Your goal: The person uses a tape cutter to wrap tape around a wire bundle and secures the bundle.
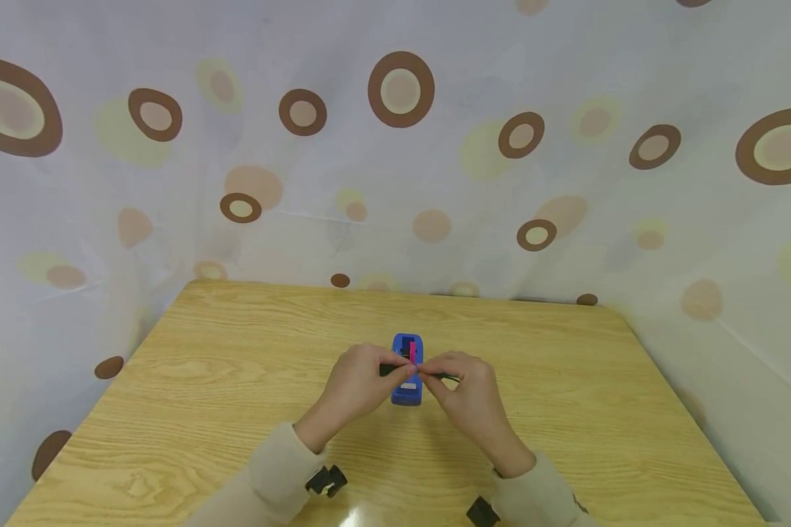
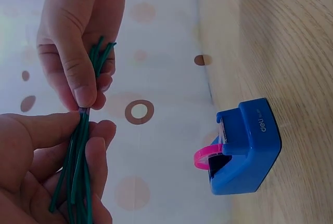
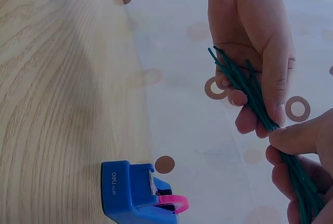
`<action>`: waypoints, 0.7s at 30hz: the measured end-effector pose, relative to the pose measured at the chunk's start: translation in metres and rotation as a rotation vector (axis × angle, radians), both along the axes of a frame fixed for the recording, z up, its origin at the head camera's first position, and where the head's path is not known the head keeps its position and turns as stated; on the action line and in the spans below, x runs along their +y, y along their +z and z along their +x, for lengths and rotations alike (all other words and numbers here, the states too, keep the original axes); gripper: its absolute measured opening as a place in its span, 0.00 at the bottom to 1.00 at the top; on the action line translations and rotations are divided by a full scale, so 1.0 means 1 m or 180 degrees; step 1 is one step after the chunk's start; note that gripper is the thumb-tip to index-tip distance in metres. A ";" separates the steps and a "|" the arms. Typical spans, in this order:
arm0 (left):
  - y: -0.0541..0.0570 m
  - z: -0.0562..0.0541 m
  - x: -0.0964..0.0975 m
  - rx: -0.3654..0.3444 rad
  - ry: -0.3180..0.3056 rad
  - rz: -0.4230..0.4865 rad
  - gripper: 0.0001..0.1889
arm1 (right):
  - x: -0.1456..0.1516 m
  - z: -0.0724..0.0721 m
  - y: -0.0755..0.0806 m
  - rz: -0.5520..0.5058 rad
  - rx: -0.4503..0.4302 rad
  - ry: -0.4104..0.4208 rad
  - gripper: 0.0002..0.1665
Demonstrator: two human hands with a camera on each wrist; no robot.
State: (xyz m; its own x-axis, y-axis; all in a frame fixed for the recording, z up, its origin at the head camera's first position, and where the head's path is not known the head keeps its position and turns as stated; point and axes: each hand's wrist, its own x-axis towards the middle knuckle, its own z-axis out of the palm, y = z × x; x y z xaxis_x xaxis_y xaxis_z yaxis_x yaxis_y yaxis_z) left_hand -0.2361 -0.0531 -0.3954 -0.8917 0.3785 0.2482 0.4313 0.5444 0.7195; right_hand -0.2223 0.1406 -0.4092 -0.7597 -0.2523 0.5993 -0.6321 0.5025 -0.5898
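Note:
Both hands hold a bundle of thin green wire-like strands (image 2: 79, 154) over the tape dispenser (image 1: 406, 397). The left hand (image 1: 362, 380) pinches the bundle near its middle, its thumb along the strands. Thumb tip to thumb tip with it, the right hand (image 1: 469, 386) also pinches the middle. A narrow shiny band (image 2: 84, 110) shows around the strands between the two thumbs, mostly covered by fingertips. Loose strand ends fan out at both sides, across each palm. The dispenser is blue, with a pink ring (image 2: 203, 157) at its roll and a toothed cutting edge.
The dispenser stands on a wood-grain table (image 1: 250, 344), below the hands. Behind the table hangs a pale curtain (image 1: 461, 88) with brown and beige circles. Black straps (image 1: 326, 481) sit at the light sleeves (image 1: 280, 468).

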 end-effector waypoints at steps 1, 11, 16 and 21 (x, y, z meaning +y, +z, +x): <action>0.001 0.001 0.000 0.0013 -0.0001 0.0008 0.10 | 0.000 0.001 0.001 -0.0008 0.0024 0.0015 0.09; 0.010 0.010 -0.001 0.0169 0.0015 0.0028 0.09 | -0.001 0.008 0.007 -0.0118 0.0149 0.0065 0.10; 0.014 0.014 -0.001 0.0240 0.0040 0.0047 0.08 | -0.003 0.011 0.010 -0.0177 0.0175 0.0064 0.10; 0.016 0.017 -0.002 0.0426 0.0045 0.0090 0.08 | -0.003 0.015 0.014 -0.0238 0.0156 0.0068 0.10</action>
State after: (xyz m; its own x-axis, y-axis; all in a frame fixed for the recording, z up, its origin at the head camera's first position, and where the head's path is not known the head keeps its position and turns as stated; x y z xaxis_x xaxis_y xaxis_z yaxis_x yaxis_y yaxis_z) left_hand -0.2189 -0.0546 -0.3796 -0.8550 0.3574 0.3758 0.5170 0.5314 0.6711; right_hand -0.2071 0.1377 -0.3947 -0.7240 -0.2214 0.6534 -0.6713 0.4442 -0.5933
